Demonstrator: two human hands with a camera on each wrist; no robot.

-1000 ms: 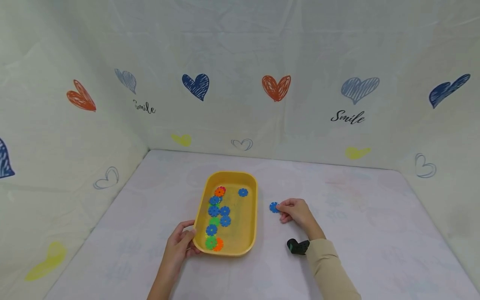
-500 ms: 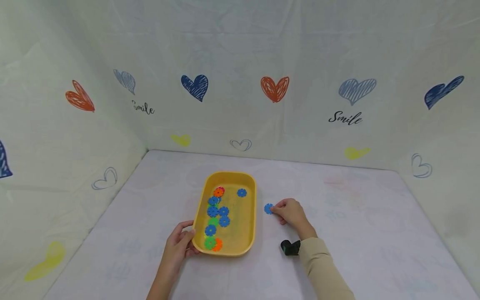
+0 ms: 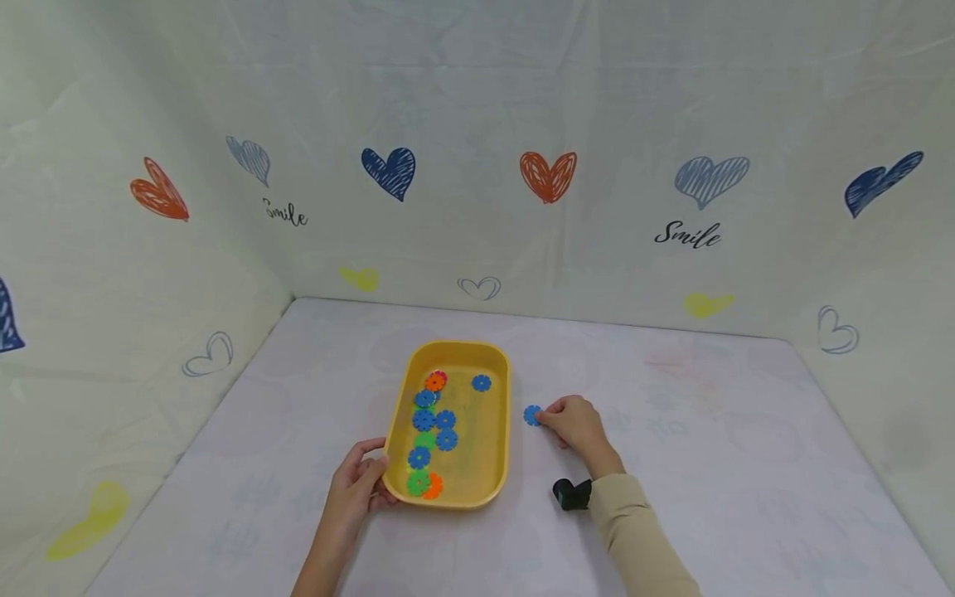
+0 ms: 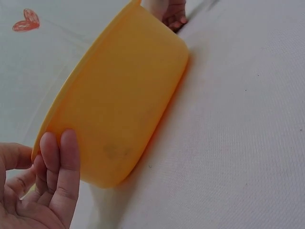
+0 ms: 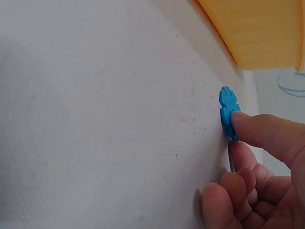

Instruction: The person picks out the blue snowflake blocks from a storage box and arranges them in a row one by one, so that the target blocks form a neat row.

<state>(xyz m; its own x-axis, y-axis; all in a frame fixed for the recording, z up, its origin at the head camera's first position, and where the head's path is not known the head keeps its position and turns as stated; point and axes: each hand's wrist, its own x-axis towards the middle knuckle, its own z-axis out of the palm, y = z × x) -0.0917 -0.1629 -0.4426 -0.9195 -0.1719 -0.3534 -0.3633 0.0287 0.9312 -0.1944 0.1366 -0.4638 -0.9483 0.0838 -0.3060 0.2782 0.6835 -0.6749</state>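
Pale tabletop (image 3: 716, 481) spans the lower frame. Right of centre, our right hand (image 3: 576, 424) pinches a blue disc (image 3: 530, 414) by its edge, perhaps for control; our left hand (image 3: 360, 480) grips the yellow tray (image 3: 481, 473) at its lower-left corner, likely steadying it.

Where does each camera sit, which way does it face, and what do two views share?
Head: on the person's head, looking forward and down at the yellow tray; left hand, right hand and forearms show.
Left wrist: on that wrist, looking along the tray's outer wall; left hand near, part of right hand beyond.
Right wrist: on that wrist, looking at the tabletop and a pinched blue disc; only the right hand shows.
Shared: head and right wrist both show the disc and tray.
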